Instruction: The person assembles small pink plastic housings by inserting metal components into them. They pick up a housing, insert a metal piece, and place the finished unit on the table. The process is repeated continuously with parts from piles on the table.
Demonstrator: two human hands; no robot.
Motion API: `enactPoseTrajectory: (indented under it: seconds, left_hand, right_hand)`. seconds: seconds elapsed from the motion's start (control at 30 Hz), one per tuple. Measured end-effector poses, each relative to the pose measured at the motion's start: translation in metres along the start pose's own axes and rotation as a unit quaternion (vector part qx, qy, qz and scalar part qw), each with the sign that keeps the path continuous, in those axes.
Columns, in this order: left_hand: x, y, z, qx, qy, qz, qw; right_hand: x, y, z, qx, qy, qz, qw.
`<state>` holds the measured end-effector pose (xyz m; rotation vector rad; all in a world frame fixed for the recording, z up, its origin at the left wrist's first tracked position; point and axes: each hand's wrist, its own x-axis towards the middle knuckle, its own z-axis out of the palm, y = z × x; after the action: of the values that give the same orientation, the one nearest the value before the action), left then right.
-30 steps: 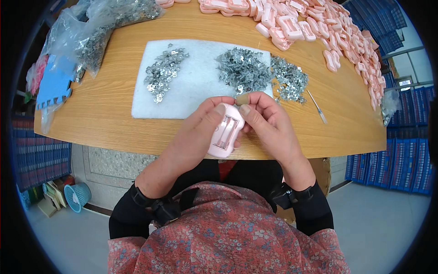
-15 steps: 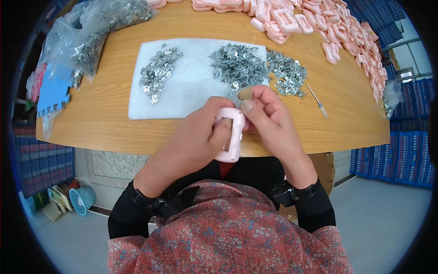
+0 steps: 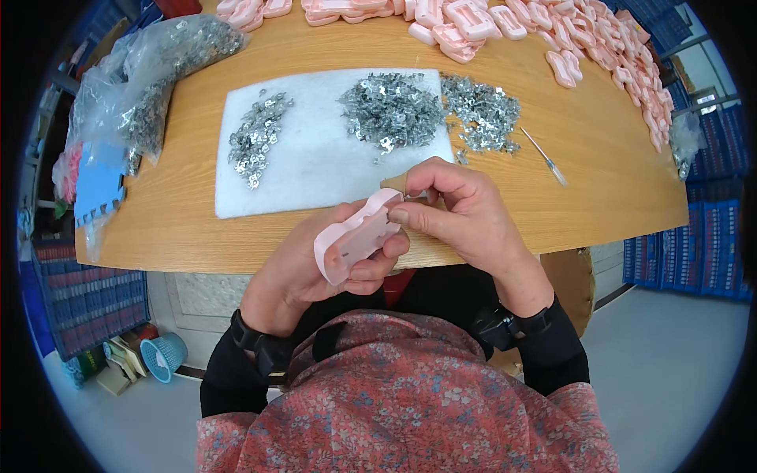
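A pale pink plastic housing [image 3: 359, 240] is held in my left hand [image 3: 303, 252], its hollow inner side tilted up and to the right. The fingers of that hand wrap under and around it just off the table's near edge. My right hand [image 3: 465, 213] pinches at the housing's upper right end, thumb and forefinger close together; a tan covering sits on the forefinger tip. Whatever lies between those fingertips is too small and hidden to name. Beyond the hands, a large pile of small metal clips [image 3: 390, 110] and a smaller pile [image 3: 256, 138] lie on a white foam sheet [image 3: 315, 177].
More metal clips [image 3: 485, 114] lie right of the sheet, beside a thin screwdriver-like tool [image 3: 546, 158]. Pink housings [image 3: 568, 39] are heaped along the far and right edges. Plastic bags of clips [image 3: 150, 87] and a blue foam mat [image 3: 101, 185] occupy the left side.
My left hand has turned the housing over from its windowed outer face to its hollow inside. My right fingertips have come onto its upper end. The whole view has shifted slightly.
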<state>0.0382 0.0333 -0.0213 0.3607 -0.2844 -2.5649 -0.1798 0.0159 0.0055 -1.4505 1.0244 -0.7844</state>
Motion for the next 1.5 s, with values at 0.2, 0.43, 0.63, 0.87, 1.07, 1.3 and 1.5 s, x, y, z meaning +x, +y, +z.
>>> enactPoseTrajectory:
  seconds: [0.2, 0.43, 0.63, 0.87, 1.07, 1.3, 1.5]
  left_hand:
    - [0.006, -0.012, -0.005, -0.099, -0.008, 0.002, 0.995]
    - [0.015, -0.02, -0.002, -0.081, -0.063, -0.042, 0.994]
    - [0.023, -0.032, 0.005, -0.121, -0.086, -0.067, 0.987]
    - [0.044, -0.047, 0.016, 0.036, -0.034, -0.08, 0.996]
    - [0.047, -0.059, 0.048, 0.191, 0.042, -0.059, 0.979]
    - [0.069, -0.085, 0.061, 0.323, 0.031, -0.071, 0.943]
    - [0.074, -0.065, 0.091, 0.509, 0.087, -0.06, 0.854]
  right_hand:
    - [-0.008, 0.001, -0.002, 0.131, 0.012, 0.034, 0.991]
    - [-0.015, 0.001, -0.013, 0.107, -0.053, 0.036, 0.992]
    - [-0.033, 0.006, -0.02, 0.193, -0.027, 0.021, 0.981]
    - [-0.073, 0.006, -0.042, 0.105, 0.045, 0.022, 0.993]
    - [-0.12, 0.016, -0.067, 0.08, 0.124, 0.052, 0.988]
    - [-0.17, 0.029, -0.072, 0.049, 0.188, 0.081, 0.978]
    - [-0.237, 0.059, -0.107, 0.023, 0.26, 0.087, 0.961]
